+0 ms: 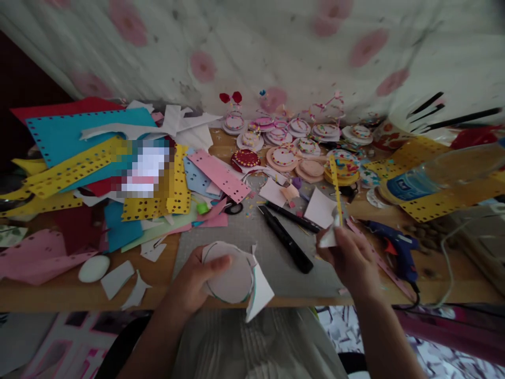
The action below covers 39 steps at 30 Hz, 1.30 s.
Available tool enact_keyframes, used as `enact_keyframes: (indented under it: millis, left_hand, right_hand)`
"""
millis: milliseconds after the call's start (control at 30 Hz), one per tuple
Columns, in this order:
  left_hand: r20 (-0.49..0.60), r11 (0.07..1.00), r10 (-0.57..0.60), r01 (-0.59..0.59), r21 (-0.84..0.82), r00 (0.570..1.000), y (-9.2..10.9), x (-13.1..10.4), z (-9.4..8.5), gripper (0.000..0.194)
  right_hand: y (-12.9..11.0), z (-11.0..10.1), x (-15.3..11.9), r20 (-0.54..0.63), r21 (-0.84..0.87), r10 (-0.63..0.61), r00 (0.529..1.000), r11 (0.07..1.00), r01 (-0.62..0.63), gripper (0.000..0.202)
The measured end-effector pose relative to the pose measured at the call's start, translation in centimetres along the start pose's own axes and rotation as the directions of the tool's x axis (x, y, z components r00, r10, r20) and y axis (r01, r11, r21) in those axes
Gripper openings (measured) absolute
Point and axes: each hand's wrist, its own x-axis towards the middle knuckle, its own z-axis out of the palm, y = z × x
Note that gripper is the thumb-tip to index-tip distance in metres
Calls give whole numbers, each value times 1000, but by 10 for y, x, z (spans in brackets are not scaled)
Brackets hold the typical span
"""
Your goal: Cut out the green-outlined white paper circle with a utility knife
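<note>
A white disc with a teal outline is in my left hand, the thumb lying across its face. From the disc's right side hangs an angular white offcut, partly joined to the rim or touching it. My right hand is closed on a small crumpled white scrap, raised over the right side of the grey cutting mat. A narrow yellow strip runs up from the right fingers; I cannot tell whether they grip it. Between the hands lie a black utility knife and a black pen.
Decorated miniature hats crowd the back centre. Punched coloured sheets and offcuts pile up at left. Scissors handles show beside the mat. To the right are a blue glue gun with its cord and a plastic bottle lying down.
</note>
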Motion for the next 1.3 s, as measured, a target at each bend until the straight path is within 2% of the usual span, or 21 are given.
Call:
enact_keyframes:
  millis: [33,100,167,200,233,267,300,367,433,533,667,767,867,967,1033,1133,1233,1300]
  left_hand:
    - [-27,1000,-3,3,14,1000,1,1,3,36]
    - [-25,999,16,-15,42,1000,1,2,10,34]
    - [6,997,6,-7,80,1000,0,2,16,32]
    - [17,995,-2,1,97,1000,-1,1,18,32]
    - [26,994,-14,11,113,1000,-1,1,21,32]
    - [35,992,-28,24,127,999,-2,0,23,33]
    - [44,990,-43,37,137,998,-3,-1,26,34]
    - [62,988,-69,60,141,996,-5,-3,30,34]
    - [73,989,-89,79,125,993,-6,-4,32,34]
    - [73,990,-111,104,90,991,-7,-6,34,34]
    - [70,991,-119,114,75,990,-8,-6,34,33]
    - [69,991,-120,116,64,990,-8,-4,35,32]
    - [106,993,-119,117,32,987,-9,-2,34,32]
    - [128,993,-116,118,-5,985,-13,1,33,32]
    - [126,991,-119,126,-49,985,-17,3,33,35]
    - [99,981,-122,135,-139,988,-24,6,35,43]
    - [51,979,-105,112,-168,993,-26,8,37,44]
    - [19,989,-70,72,-129,997,-23,9,36,41]
  right_hand:
    - [2,-7,0,-34,-197,-21,999,980,13,39]
    - [6,-16,-1,-136,-518,-132,982,854,43,30]
    - [7,-13,-6,-204,-645,-282,938,759,88,26]
    - [6,-8,-10,-192,-637,-307,932,761,120,25]
    - [5,0,-14,-137,-590,-284,949,793,153,26]
    - [2,10,-18,-28,-505,-217,976,846,173,29]
    - [0,20,-23,115,-414,-142,983,893,177,32]
    - [-4,41,-30,356,-275,-29,934,952,135,40]
    - [-5,56,-34,418,-201,29,908,978,61,46]
    - [-6,64,-35,390,-182,31,920,982,44,48]
    - [-8,61,-32,463,-240,4,886,963,121,41]
    - [-8,59,-31,482,-250,13,876,961,123,40]
    - [-5,61,-32,430,-186,34,902,981,52,47]
    - [3,68,-34,327,-65,95,940,995,-78,52]
    - [10,76,-37,302,85,155,941,978,-189,54]
    - [20,87,-42,357,260,195,914,919,-297,56]
    - [22,83,-42,360,280,194,913,911,-304,53]
    - [20,68,-38,305,255,160,939,936,-242,53]
